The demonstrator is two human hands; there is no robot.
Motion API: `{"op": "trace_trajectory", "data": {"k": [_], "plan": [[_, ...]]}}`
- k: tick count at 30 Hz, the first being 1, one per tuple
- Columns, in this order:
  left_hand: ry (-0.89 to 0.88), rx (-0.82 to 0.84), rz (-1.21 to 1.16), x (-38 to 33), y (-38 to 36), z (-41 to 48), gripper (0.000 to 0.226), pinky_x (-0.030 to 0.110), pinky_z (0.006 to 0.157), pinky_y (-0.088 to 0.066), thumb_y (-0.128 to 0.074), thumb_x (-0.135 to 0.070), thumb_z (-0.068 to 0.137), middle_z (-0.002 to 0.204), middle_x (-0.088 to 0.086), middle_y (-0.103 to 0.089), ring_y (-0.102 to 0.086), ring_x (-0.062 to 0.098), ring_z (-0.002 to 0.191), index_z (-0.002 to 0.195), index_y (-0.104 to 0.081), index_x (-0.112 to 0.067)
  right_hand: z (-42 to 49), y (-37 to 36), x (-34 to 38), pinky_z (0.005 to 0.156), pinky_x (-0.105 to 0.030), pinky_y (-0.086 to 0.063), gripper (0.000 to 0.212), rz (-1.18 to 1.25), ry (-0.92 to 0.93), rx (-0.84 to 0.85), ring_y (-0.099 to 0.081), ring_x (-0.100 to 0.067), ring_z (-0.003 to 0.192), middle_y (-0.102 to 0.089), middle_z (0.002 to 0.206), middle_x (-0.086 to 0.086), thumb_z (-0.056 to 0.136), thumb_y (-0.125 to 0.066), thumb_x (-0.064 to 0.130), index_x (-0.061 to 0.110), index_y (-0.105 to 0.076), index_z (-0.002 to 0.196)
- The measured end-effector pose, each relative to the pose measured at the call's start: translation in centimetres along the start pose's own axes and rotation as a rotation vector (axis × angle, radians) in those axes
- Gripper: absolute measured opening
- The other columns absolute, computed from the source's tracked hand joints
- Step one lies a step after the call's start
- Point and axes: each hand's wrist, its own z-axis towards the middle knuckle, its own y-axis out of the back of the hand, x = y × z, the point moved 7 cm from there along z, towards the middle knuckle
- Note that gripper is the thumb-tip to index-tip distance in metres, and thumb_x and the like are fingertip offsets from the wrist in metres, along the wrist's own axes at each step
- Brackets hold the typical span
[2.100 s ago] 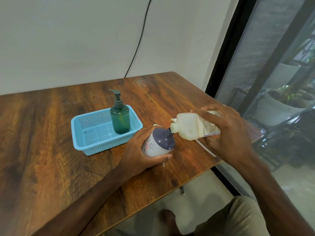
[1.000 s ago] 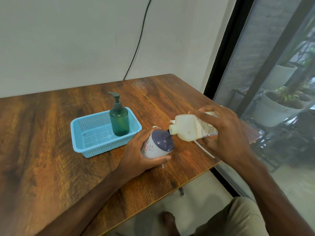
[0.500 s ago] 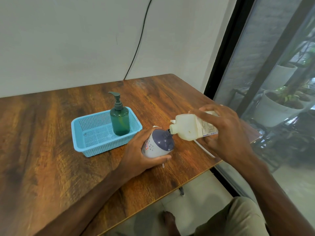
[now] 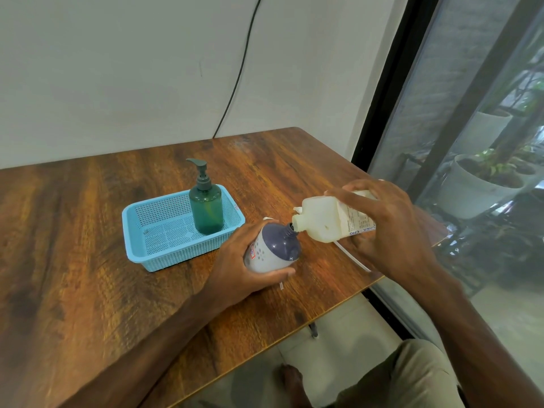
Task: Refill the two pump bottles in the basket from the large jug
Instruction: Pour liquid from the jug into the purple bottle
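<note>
My left hand grips a white bottle with a dark blue shoulder, tilted with its open neck toward the right. My right hand holds the cream-coloured jug on its side, spout pressed against that neck. A green pump bottle stands upright in the right end of the blue basket. A white pump tube lies on the table under the jug.
The wooden table ends in a front edge close below my hands and a right edge beside a glass door. A black cable runs down the wall behind. My knee and foot show below the table.
Both hands and the two bottles have stayed in nearly the same pouring pose; only the view shifted slightly.
</note>
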Motion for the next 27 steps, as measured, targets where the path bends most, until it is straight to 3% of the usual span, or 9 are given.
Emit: {"op": "trace_trajectory", "data": {"k": [13,27], "plan": [[0.004,0.002,-0.003,0.12,0.01,0.00,0.085,0.039,0.096,-0.058,-0.099,-0.046,0.067,0.129,-0.015,-0.066,-0.064,0.015,0.122,0.140,-0.059,-0.029,0.18,0.15,0.07,0.109,-0.053,-0.037,0.076,0.007,0.013,-0.005,-0.050,-0.029,0.130,-0.059,0.134,0.002,0.068,-0.090,0.020,0.037,-0.061,0.136],[0.006,0.004,0.005,0.36,-0.07,0.00,0.087,0.035,0.097,-0.058,-0.098,-0.047,0.067,0.130,-0.017,-0.065,-0.063,0.011,0.123,0.141,-0.058,-0.029,0.33,0.10,0.06,0.109,-0.055,-0.037,0.082,0.004,-0.008,0.028,-0.046,-0.032,0.134,-0.058,0.137,0.001,0.067,-0.092,0.018,0.039,-0.058,0.139]]}}
